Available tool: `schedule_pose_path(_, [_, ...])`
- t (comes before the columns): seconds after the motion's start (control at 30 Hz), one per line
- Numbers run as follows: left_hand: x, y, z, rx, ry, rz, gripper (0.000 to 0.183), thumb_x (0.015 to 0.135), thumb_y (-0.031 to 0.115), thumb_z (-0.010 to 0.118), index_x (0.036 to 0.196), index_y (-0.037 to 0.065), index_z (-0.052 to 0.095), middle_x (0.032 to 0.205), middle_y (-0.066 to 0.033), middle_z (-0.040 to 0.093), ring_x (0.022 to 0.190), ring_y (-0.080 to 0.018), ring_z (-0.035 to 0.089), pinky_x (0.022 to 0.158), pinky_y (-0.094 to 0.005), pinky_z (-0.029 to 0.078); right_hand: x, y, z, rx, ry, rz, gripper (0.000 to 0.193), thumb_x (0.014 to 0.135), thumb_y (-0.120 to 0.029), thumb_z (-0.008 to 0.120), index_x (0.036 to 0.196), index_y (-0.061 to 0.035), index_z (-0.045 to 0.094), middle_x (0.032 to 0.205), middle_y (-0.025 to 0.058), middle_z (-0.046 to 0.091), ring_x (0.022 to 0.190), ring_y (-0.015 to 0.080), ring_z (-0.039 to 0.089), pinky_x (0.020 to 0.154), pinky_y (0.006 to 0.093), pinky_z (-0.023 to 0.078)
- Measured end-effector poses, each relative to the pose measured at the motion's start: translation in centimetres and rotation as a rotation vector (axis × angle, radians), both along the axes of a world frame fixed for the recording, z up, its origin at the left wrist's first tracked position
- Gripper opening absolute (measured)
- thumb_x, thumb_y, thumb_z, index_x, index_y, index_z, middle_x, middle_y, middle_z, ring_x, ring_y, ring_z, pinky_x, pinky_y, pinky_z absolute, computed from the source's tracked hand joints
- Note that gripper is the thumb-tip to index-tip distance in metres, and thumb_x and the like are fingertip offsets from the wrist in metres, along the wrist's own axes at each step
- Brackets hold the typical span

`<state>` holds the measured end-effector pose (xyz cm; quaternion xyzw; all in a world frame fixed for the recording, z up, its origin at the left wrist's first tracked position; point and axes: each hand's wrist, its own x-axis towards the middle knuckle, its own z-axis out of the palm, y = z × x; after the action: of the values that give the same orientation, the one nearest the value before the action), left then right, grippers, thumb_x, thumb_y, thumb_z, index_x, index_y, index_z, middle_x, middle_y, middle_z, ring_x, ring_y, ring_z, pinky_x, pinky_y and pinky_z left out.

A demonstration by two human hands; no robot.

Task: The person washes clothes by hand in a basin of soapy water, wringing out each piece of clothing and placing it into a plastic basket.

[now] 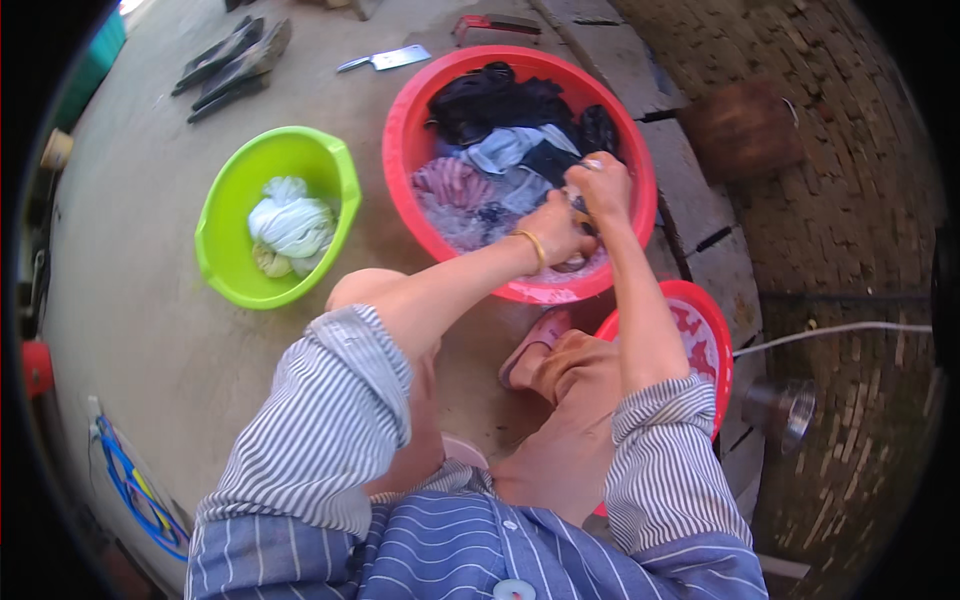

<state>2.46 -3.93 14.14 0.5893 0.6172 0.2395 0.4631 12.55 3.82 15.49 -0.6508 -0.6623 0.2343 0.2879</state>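
Note:
Both my hands are over the near right part of a large red basin (420,222) of soapy water and wet clothes. My left hand (558,234), with a gold bangle at the wrist, is closed on a dark wet cloth (579,204). Close above it, my right hand (601,186) is closed on the same cloth, knuckles up. My fingers hide most of it. Around them in the basin lie black clothes (505,102), a light blue garment (508,148) and a pinkish striped piece (452,184), with suds near the rim.
A lime green basin (222,215) with white laundry (288,222) stands at left. A cleaver (395,58) and dark boots (240,65) lie beyond. Another red basin (716,335) is beside my right leg. A wooden board (740,130) is at right, a blue hose (135,485) lower left.

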Motion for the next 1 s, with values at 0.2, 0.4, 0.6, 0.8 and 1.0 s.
schedule_pose_path(0.2, [1.3, -1.0, -0.7, 0.219, 0.181, 0.015, 0.083, 0.07, 0.039, 0.071, 0.123, -0.008, 0.026, 0.12, -0.0325, 0.045, 0.094, -0.0433, 0.06, 0.078, -0.0462, 0.05, -0.7, -0.6, -1.8, 0.181, -0.043, -0.11, 0.037, 0.061, -0.022, 0.066, 0.09, 0.0014, 0.064, 0.084, 0.0212, 0.066, 0.081, 0.036, 0.064, 0.077, 0.0413, 0.049])
schedule_pose_path(0.4, [-2.5, -1.2, 2.3, 0.234, 0.141, 0.131, 0.07, 0.071, 0.032, 0.069, 0.117, -0.006, 0.033, 0.108, -0.0306, 0.052, 0.09, -0.0444, 0.061, 0.078, -0.0466, 0.051, -2.1, 0.5, 0.6, -0.113, 0.383, 0.094, 0.064, 0.069, -0.033, 0.074, 0.115, 0.006, 0.051, 0.106, 0.0179, 0.061, 0.097, 0.0257, 0.06, 0.084, 0.0334, 0.046])
schedule_pose_path(0.6, [-18.3, -2.0, 2.2, 0.169, -0.083, 0.317, 0.051, 0.076, 0.015, 0.065, 0.121, 0.002, 0.046, 0.097, -0.0103, 0.061, 0.081, -0.0172, 0.059, 0.073, -0.0323, 0.05, 3.0, 1.9, 1.4, -0.351, 0.31, 0.391, 0.067, 0.076, -0.038, 0.071, 0.123, 0.0061, 0.05, 0.102, 0.0144, 0.064, 0.094, 0.021, 0.061, 0.082, 0.0339, 0.047])
schedule_pose_path(0.8, [-38.3, -8.2, -1.9, 0.076, 0.729, 0.332, 0.066, 0.071, 0.029, 0.062, 0.126, -0.001, 0.042, 0.113, -0.0239, 0.058, 0.105, -0.0365, 0.056, 0.088, -0.0404, 0.044, 16.4, 6.0, -13.8, -0.495, -0.192, 0.095, 0.052, 0.068, -0.034, 0.073, 0.105, 0.0023, 0.064, 0.102, 0.0191, 0.066, 0.101, 0.0298, 0.062, 0.088, 0.0356, 0.047])
schedule_pose_path(1.0, [-35.3, -4.9, -5.6, -0.116, 1.241, 0.089, 0.073, 0.071, 0.03, 0.067, 0.134, 0.005, 0.038, 0.131, -0.02, 0.045, 0.117, -0.0379, 0.048, 0.095, -0.0435, 0.041, 18.3, 7.0, -23.6, -0.28, -0.077, -0.16, 0.087, 0.062, -0.042, 0.077, 0.129, 0.0039, 0.044, 0.122, 0.0284, 0.053, 0.114, 0.0383, 0.053, 0.095, 0.0381, 0.043])
